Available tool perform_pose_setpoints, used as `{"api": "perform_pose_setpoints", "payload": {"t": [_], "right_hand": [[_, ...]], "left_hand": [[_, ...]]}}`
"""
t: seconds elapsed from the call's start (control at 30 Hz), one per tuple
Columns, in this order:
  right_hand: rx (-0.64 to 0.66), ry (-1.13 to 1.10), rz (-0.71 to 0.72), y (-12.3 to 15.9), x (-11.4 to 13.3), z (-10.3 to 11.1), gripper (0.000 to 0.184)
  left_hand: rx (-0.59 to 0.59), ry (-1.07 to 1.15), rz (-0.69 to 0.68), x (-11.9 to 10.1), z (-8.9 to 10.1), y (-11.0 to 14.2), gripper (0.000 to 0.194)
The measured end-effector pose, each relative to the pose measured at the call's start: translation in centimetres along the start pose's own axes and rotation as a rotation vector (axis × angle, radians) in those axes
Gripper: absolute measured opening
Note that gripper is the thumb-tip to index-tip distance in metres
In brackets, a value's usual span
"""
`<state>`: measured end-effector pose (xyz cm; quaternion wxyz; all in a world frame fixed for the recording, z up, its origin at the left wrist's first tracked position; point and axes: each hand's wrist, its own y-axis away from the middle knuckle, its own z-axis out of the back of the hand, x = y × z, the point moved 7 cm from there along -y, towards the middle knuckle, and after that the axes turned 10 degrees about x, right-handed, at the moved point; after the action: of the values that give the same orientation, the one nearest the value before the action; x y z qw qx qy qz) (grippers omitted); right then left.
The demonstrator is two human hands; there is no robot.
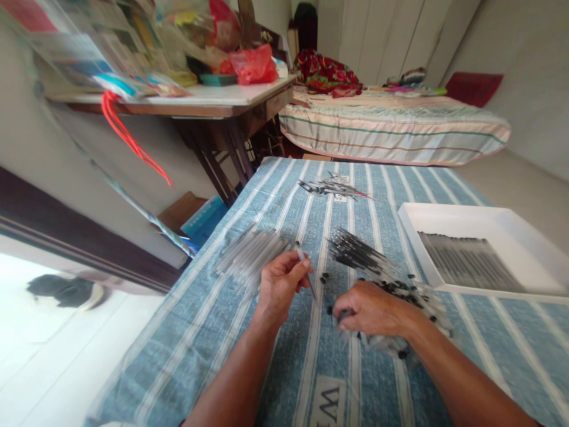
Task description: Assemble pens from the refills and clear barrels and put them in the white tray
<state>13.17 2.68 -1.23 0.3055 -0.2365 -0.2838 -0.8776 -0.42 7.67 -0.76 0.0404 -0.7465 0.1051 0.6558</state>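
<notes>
My left hand (281, 281) is closed, pinching a slim translucent pen (301, 254) with a dark upper end, tilted above the striped cloth. Left of it lies a bundle of clear pen barrels (253, 255). My right hand (376, 309) reaches with curled fingers into a heap of clear pen caps with black ends (435, 308); what its fingertips grip is hidden and blurred. A few small black pieces (324, 277) lie between the hands. Beyond the right hand is a bundle of dark ink refills (355, 249).
On the right, a white tray (518, 222) holds a row of pens (471, 261). More thin refills (333, 188) lie at the far end of the striped tablecloth (284, 367). A cluttered desk (213, 102) stands far left, and a bed (391, 127) is behind.
</notes>
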Motion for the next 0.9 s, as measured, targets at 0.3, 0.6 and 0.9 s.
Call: {"api": "perform_pose_setpoints", "payload": {"t": [0.3, 0.6, 0.9], "right_hand": [[0.042, 0.08, -0.04, -0.4, -0.2, -1.1, 0.012], [-0.132, -0.339, 0.009, 0.2, -1.7, 0.7, 0.011], [-0.337, -0.646, -0.004, 0.3, -2.4, 1.0, 0.017]], "left_hand": [[0.035, 0.08, 0.018, 0.2, 0.1, -0.1, 0.017], [-0.043, 0.184, -0.007, -0.2, 0.8, -0.1, 0.019], [-0.063, 0.31, -0.018, -0.6, 1.2, -0.1, 0.017]]}}
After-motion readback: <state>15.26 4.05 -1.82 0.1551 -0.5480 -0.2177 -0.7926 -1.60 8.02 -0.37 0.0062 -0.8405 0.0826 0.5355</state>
